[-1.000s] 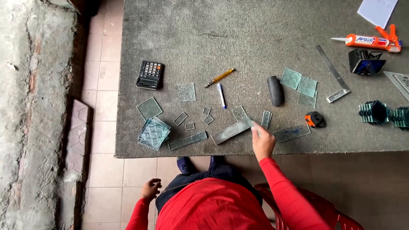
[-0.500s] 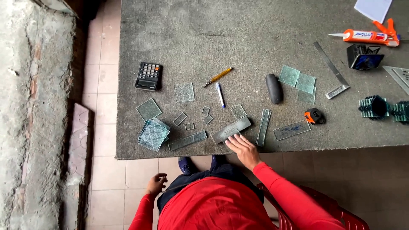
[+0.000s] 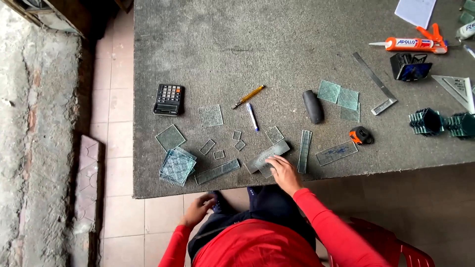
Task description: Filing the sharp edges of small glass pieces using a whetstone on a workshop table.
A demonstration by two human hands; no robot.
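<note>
My right hand (image 3: 283, 170) lies flat, fingers spread, on a long glass strip (image 3: 267, 155) near the front edge of the grey surface (image 3: 277, 44); pressing it, not gripping. I judge the strip light, stiff, brittle, sharp-edged and slick; best pinched by its long sides. My left hand (image 3: 199, 208) hangs loosely curled below the surface, holding nothing. A stack of patterned glass squares (image 3: 177, 166) lies to the left, a ribbed strip (image 3: 304, 151) just right. No containers visible.

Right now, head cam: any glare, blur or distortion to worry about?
Head view: soft, even daylight, faint shadows, no strong glare on the glass pieces. Right hand slightly soft, on a glass strip. Table edge bows slightly: mild wide-angle distortion. Calculator sharp.
</note>
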